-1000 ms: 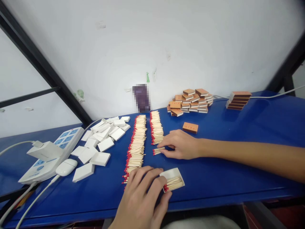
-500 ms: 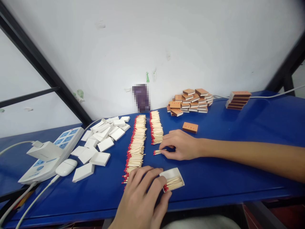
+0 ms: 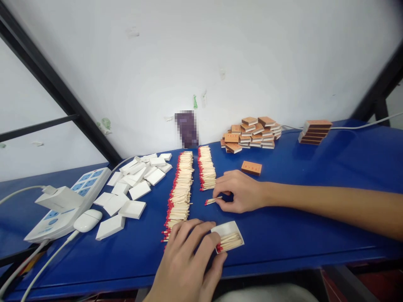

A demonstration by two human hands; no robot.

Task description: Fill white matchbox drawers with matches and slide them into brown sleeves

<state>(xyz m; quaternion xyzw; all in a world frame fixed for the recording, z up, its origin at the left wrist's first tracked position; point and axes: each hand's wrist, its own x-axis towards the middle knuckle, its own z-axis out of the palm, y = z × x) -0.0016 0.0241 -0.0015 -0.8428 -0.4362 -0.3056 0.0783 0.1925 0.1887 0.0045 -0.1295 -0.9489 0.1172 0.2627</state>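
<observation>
Between the thumb and fingers of my left hand (image 3: 192,256) is the left end of a white matchbox tray (image 3: 224,229), which lies on the table. Several red-tipped matches (image 3: 231,242) lie inside that tray. My right hand (image 3: 236,192) pinches a few matches (image 3: 211,201) just above or on the blue surface; I cannot tell whether they touch it. Behind its fingertips ends the shorter row of matches (image 3: 207,167). A longer match row (image 3: 181,184) runs left of it, its near end partly hidden by my left hand.
White matchbox trays (image 3: 135,191) lie heaped at the left, beside a power strip (image 3: 91,184) with a charger and cables. Orange matchbox sleeves (image 3: 252,136) are piled at the back, with a stack (image 3: 315,132) farther right. One orange matchbox sleeve (image 3: 251,167) lies behind my right wrist.
My right hand has shifted slightly to the right with the pinched matches, away from the rows. My left hand and the tray have stayed in place.
</observation>
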